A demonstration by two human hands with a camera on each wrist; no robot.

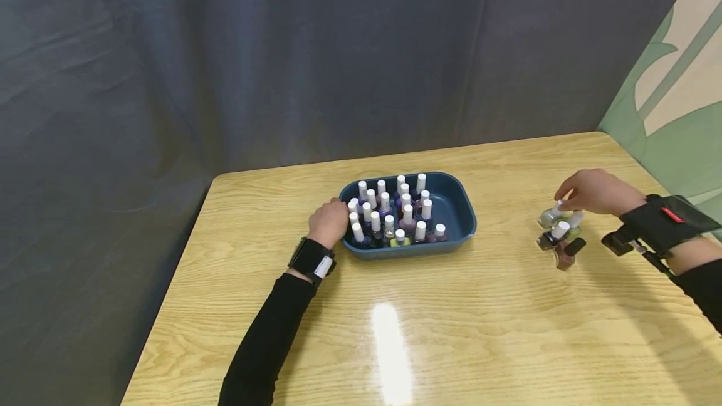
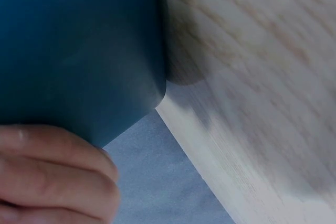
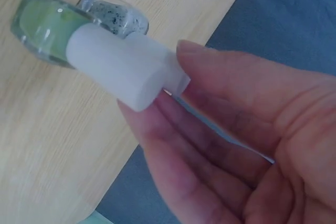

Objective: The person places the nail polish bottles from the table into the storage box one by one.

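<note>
Head view shows a pale wood-grain surface point(image 1: 451, 324), glossy with a glare streak, set against a dark grey cloth backdrop point(image 1: 225, 61). Near the far edge sits an oval, smooth blue tray point(image 1: 459, 205) packed at its left end with upright polish bottles point(image 1: 395, 212), white cylindrical caps up; no writing is readable. The left hand point(image 1: 329, 221) rests curled against the tray's left end, its grip around the rim as far as can be told. Towards the right edge, the right hand point(image 1: 592, 192) holds a narrow pinch grip on the white cap of a light green bottle point(image 3: 44, 24), tilted, among a small cluster of loose bottles point(image 1: 558, 240). A speckled glass bottle point(image 3: 118, 19) lies just beside it.
</note>
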